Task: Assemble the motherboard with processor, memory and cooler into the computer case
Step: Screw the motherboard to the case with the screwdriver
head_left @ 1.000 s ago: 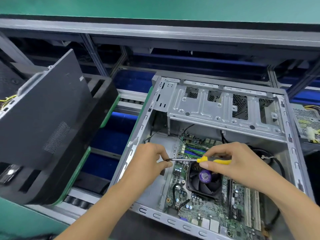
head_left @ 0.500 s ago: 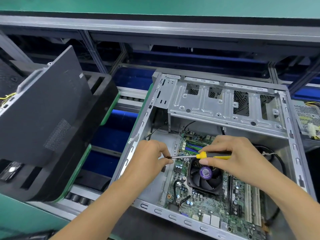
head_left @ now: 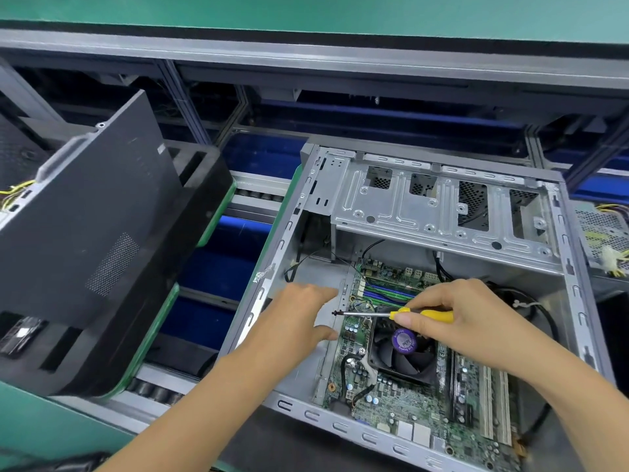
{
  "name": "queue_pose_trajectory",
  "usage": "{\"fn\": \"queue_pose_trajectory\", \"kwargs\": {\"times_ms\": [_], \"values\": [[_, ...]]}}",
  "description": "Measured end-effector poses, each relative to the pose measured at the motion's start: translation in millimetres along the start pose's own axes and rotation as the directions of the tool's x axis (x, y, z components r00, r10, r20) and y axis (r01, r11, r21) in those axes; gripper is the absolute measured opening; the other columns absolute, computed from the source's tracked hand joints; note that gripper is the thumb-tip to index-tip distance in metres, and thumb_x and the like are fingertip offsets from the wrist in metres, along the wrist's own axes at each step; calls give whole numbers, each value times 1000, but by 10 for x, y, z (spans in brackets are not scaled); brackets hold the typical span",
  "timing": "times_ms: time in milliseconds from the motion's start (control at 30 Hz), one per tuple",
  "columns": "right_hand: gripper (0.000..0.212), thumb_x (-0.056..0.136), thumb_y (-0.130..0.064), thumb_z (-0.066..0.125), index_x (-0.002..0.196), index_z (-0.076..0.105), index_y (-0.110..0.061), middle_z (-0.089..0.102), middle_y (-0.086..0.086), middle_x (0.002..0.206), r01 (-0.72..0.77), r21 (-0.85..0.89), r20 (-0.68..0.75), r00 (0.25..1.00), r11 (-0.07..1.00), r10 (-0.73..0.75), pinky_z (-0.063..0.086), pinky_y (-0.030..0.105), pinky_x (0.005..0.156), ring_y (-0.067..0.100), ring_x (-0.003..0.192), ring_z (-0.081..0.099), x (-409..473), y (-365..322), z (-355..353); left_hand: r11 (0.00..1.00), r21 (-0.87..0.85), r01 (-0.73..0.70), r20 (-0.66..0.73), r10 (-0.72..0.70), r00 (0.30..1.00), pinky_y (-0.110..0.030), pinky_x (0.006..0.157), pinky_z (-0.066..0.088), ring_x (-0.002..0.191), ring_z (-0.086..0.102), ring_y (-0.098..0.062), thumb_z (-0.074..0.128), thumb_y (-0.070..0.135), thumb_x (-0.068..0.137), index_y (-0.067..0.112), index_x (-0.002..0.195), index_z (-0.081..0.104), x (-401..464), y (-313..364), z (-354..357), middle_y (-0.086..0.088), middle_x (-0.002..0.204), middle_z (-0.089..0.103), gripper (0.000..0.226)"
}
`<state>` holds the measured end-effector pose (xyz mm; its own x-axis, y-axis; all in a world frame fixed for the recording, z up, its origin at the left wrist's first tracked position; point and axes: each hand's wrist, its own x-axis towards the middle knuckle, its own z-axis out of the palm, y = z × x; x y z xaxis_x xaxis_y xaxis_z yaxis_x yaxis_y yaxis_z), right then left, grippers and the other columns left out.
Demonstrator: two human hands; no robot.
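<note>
We have the motherboard (head_left: 415, 403) lying inside the computer case (head_left: 442, 206), with the cooler fan (head_left: 403, 352) at the board's centre and the memory slots (head_left: 388, 292) at its 12 o'clock. Our right hand (head_left: 452, 321) grips a yellow-handled screwdriver (head_left: 391, 314), a screw (head_left: 335, 313) on its tip; our left hand (head_left: 306, 318) hangs relaxed at its 9 o'clock. We judge that fastening the board remains.

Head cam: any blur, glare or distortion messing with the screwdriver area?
Head view: left hand is motion-smeared, its fingers indistinct; right hand and the yellow-handled screwdriver are sharp. Wide-angle bowing bends the computer case rails and the bench edge. Even overhead light, mild sheen on the drive cage, no blown glare. Case interior is shadowed near the left wall.
</note>
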<state>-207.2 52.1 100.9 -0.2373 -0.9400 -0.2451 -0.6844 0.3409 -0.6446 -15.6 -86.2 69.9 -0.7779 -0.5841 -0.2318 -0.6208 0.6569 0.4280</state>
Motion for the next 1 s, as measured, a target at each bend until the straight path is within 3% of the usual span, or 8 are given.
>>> {"fn": "queue_pose_trajectory", "kwargs": {"times_ms": [67, 133, 233, 367, 500, 700, 1000], "values": [[35, 77, -65, 52, 83, 71, -36, 68, -16, 75, 0, -45, 47, 999, 999, 2, 47, 21, 65, 1, 71, 61, -26, -25, -1, 999, 34, -11, 28, 10, 1000, -35, 79, 52, 87, 58, -18, 75, 33, 81, 26, 142, 33, -43, 27, -14, 4, 89, 58, 74], [18, 85, -50, 57, 97, 66, -40, 66, -20, 78, 33, -115, 113, 993, 993, -20, 47, 20, 64, 0, 72, 59, -49, -77, 26, 998, -4, -56, 4, 56, 998, -31, 66, 52, 71, 52, -12, 70, 27, 83, 34, 142, 23, -88, 53, -64, 9, 74, 46, 75], [20, 83, -45, 63, 98, 49, -46, 59, -20, 75, 66, -167, 148, 988, 984, -41, 47, 22, 66, -1, 73, 55, -88, -223, 119, 974, -193, -115, -117, 93, 989, -17, 48, 36, 55, 42, -7, 59, 14, 78, 33, 120, 37, -65, 92, -190, 7, 63, 42, 51], [15, 78, -40, 71, 82, 57, -38, 64, -17, 72, 92, -115, 126, 989, 989, -77, 51, 30, 64, 2, 67, 58, -88, -398, 293, 907, -400, -131, -280, 15, 960, -23, 52, 32, 54, 35, -8, 54, 5, 76, 20, 102, 51, 20, 149, -253, 7, 57, 34, 30], [18, 78, -50, 67, 87, 70, -35, 67, -14, 73, 86, -175, 130, 990, 981, -63, 52, 23, 66, 0, 67, 59, -84, -436, 418, 862, -484, -150, -321, -15, 947, -24, 53, 33, 52, 33, -7, 53, 1, 79, 15, 101, 55, 59, 121, -224, 8, 55, 32, 26], [14, 84, -49, 51, 84, 47, -35, 51, -16, 70, 167, -254, 89, 985, 953, -149, 45, 24, 63, 5, 68, 51, -137, -450, 456, 857, -490, -161, -341, -18, 940, -13, 53, 34, 53, 34, -8, 51, -1, 84, 12, 104, 56, 69, 102, -207, 7, 55, 32, 25], [17, 82, -47, 56, 76, 46, -35, 52, -19, 66, 176, -198, 112, 981, 964, -156, 39, 18, 57, 1, 73, 51, -151, -425, 467, 864, -476, -164, -345, -11, 939, -15, 55, 34, 54, 34, -10, 51, 2, 88, 11, 105, 55, 71, 104, -214, 3, 56, 33, 20]]}}
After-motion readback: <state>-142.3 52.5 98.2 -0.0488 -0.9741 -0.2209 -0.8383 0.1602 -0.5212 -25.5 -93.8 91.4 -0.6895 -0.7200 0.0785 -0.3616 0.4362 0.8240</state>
